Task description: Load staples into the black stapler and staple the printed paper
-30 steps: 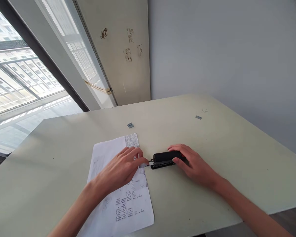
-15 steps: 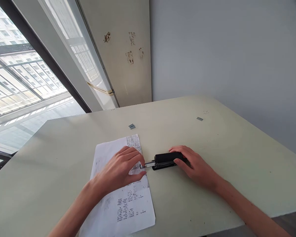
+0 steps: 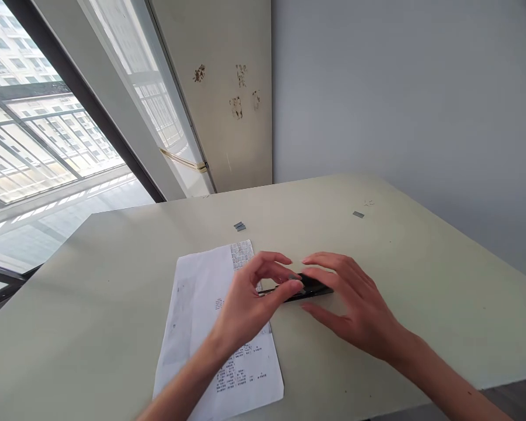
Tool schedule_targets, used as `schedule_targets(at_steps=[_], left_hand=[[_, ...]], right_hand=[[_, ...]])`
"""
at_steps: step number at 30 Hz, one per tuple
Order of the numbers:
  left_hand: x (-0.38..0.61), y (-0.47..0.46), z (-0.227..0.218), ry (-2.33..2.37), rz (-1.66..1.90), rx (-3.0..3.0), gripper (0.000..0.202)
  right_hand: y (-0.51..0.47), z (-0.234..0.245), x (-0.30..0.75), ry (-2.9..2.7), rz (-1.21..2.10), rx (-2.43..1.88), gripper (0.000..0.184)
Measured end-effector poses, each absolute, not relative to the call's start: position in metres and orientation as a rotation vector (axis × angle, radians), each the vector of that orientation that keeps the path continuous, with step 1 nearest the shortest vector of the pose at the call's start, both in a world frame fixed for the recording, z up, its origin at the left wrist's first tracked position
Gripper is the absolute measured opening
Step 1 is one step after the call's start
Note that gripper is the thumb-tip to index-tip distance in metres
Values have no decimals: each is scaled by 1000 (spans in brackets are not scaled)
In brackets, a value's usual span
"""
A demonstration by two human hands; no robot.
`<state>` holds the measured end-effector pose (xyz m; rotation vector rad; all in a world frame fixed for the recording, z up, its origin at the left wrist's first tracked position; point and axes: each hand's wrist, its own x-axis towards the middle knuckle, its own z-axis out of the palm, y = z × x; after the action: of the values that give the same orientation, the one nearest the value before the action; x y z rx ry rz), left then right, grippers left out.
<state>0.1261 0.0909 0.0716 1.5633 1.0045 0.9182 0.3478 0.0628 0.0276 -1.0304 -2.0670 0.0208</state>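
A black stapler [image 3: 316,288] lies on the pale table [image 3: 114,263], just right of a printed sheet of paper [image 3: 201,316]. My left hand [image 3: 252,301] is lifted over the paper's right edge, its thumb and curled fingers pinching the stapler's front end. My right hand [image 3: 355,304] hovers over the stapler's rear with fingers stretched apart and the thumb low, holding nothing. Most of the stapler is hidden by both hands.
Two small strips of staples lie on the table, one [image 3: 239,226] behind the paper and one [image 3: 358,214] at the far right. A grey wall stands behind the table, a large window to the left. The table's near edge runs just under my forearms.
My left hand rose from the paper and closed on the stapler's front. My right hand let go of the stapler's body and spread open above it. The view shifted slightly.
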Motion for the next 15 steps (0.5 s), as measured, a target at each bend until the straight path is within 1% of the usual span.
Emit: schedule_targets(at_steps=[3, 6, 9, 12, 13, 15], left_hand=[[137, 91, 69, 884, 885, 1328, 32], [137, 92, 68, 876, 880, 1226, 35], [132, 98, 65, 970, 912, 1363, 39], [121, 112, 61, 1170, 999, 1597, 35], [116, 119, 58, 1243, 1017, 1658, 32], [101, 136, 51, 1388, 1022, 1750, 30]], right_hand=[[65, 39, 337, -2002, -102, -956, 33], [70, 43, 333, -1965, -141, -939, 29], [77, 46, 335, -1950, -70, -954, 24], [94, 46, 350, -1828, 95, -1108, 9], [102, 43, 359, -1760, 155, -1194, 8], [120, 32, 382, -1627, 258, -1377, 18]])
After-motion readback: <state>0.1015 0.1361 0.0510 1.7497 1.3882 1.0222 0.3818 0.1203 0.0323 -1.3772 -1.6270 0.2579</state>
